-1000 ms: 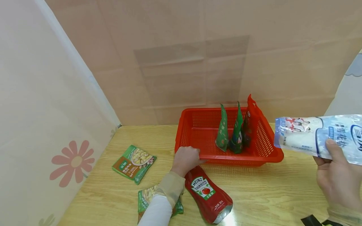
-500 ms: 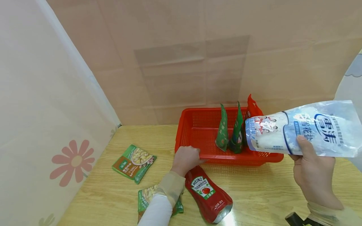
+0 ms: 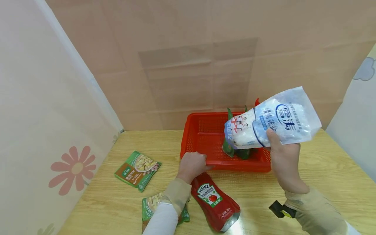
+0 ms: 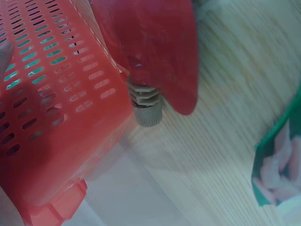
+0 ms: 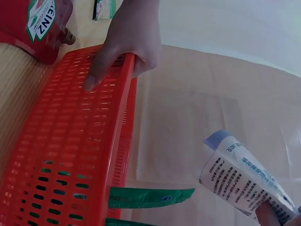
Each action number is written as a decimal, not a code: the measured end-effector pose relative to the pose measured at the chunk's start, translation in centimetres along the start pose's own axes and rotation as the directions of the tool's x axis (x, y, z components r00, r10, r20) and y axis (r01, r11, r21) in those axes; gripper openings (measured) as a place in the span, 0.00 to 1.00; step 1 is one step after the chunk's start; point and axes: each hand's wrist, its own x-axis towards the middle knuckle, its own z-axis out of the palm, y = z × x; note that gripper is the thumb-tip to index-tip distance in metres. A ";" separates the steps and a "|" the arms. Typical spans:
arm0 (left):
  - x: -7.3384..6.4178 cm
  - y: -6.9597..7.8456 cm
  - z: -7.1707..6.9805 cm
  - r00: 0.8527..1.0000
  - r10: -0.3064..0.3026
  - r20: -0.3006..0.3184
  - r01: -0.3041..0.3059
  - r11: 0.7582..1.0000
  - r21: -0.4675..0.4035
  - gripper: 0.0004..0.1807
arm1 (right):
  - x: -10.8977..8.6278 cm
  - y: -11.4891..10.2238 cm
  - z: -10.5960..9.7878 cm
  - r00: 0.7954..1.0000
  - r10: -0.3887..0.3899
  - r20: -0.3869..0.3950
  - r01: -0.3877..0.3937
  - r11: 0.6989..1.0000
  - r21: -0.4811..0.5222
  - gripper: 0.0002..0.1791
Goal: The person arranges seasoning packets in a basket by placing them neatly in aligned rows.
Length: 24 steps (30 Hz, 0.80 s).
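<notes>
My left hand [image 3: 192,166] grips the front left rim of a red plastic basket [image 3: 188,137]; in the right wrist view its thumb lies outside the wall and the fingers go over the rim. A bag of salt [image 3: 270,119], white and blue, is held up by my right hand [image 3: 286,163], thumb on its printed face. The bag hangs tilted above the basket's right part, hiding much of it. Two green packets [image 3: 227,150] stand inside. Only the tip of a red packet [image 3: 257,102] shows behind the salt.
A red Heinz ketchup pouch [image 3: 217,204] lies on the wooden table [image 3: 97,209] before the basket. Left of it lies one green food packet [image 3: 138,170]; another green packet [image 3: 148,209] is partly under the left forearm. Papered walls stand behind and at the sides.
My right hand has carried the salt bag leftward from the right side to over the basket, tilting its far end up. The left hand has stayed on the rim.
</notes>
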 end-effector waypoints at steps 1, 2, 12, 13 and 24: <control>0.0 0.0 0.0 1.000 -0.002 0.007 0.002 1.000 -0.007 0.21 | 0.1 0.2 0.4 1.000 -0.001 0.015 0.002 0.999 -0.045 0.25; 0.0 -0.1 0.1 1.000 -0.003 0.011 0.003 1.000 -0.011 0.21 | 0.2 0.4 0.8 0.999 -0.003 0.034 0.006 0.996 -0.088 0.24; 0.0 -0.1 0.3 0.999 0.007 -0.044 -0.007 1.000 0.007 0.23 | 1.1 3.5 3.2 0.991 0.032 0.131 0.051 0.810 -0.585 0.21; 0.1 -0.1 0.3 0.999 0.005 -0.044 -0.004 1.000 0.008 0.23 | 1.2 3.9 3.4 0.992 0.035 0.124 0.048 0.792 -0.609 0.21; 0.1 -0.1 0.1 1.000 0.005 -0.031 -0.005 1.000 0.006 0.20 | 2.2 8.2 4.3 0.990 0.059 0.131 0.061 0.652 -0.756 0.18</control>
